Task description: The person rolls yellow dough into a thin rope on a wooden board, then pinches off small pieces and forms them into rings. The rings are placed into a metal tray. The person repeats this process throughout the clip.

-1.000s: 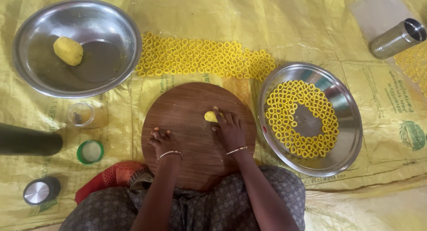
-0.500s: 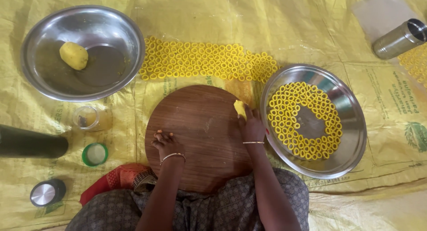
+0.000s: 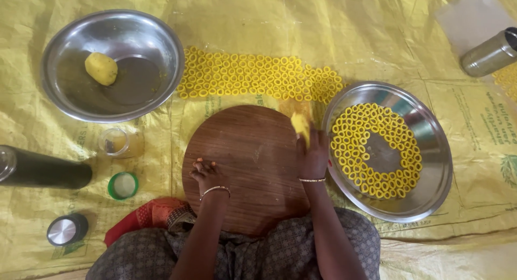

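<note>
On the round wooden board [image 3: 247,161], right edge, my right hand [image 3: 313,157] grips one yellow dough piece [image 3: 301,126] beside the ring-filled steel plate [image 3: 431,150]; my left hand [image 3: 207,173] rests loosely curled, empty, mid-board bare between.

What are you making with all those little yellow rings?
A person sits at a round wooden board. Their right hand holds a piece of yellow dough at the board's right edge, and the left hand rests on the board. Dough rings lie in rows on the yellow sheet and circle the steel plate. A dough lump sits in the bowl.
</note>
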